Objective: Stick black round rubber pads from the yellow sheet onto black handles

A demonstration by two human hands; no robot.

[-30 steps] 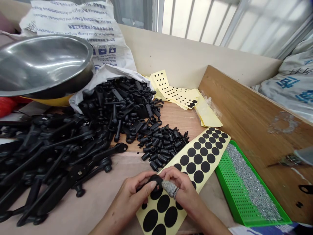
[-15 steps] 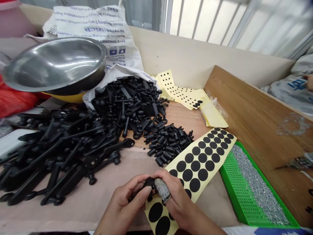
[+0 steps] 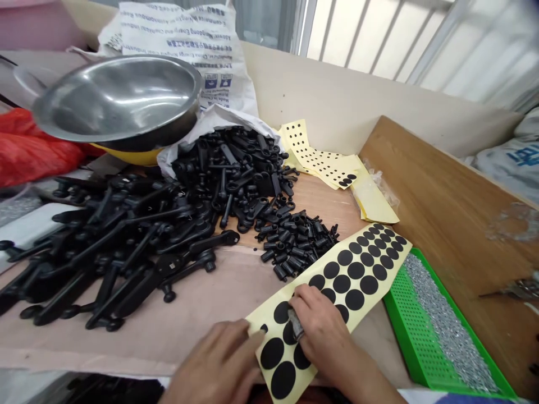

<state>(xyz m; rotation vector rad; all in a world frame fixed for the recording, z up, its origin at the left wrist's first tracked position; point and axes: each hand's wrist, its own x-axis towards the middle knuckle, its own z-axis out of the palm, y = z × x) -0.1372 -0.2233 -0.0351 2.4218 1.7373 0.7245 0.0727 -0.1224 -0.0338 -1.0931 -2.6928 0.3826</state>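
At a plywood workbench below a frosted window with pale metal bars, a person's blurred left hand and right hand rest on a long yellow backing sheet printed with rows of round black stickers. The left fingers lie together, their tips at the sheet's edge, though the blur hides whether they pinch anything. The right fingers lie together, slightly curled against the sheet, with nothing visibly clamped; a grey knitted finger sleeve covers one. The frame's bottom edge cuts off the left hand and wrist. Just above the sheet lie short black moulded parts, beside a heap of long black plastic handles. A white woven sack behind them carries upside-down print, legible in part as "E-commerce," "Ningxia" and "Made in China." A tilted stainless steel bowl partly hides a yellow vessel. To the right, a green perforated tray holds small silver grains, too small to identify.
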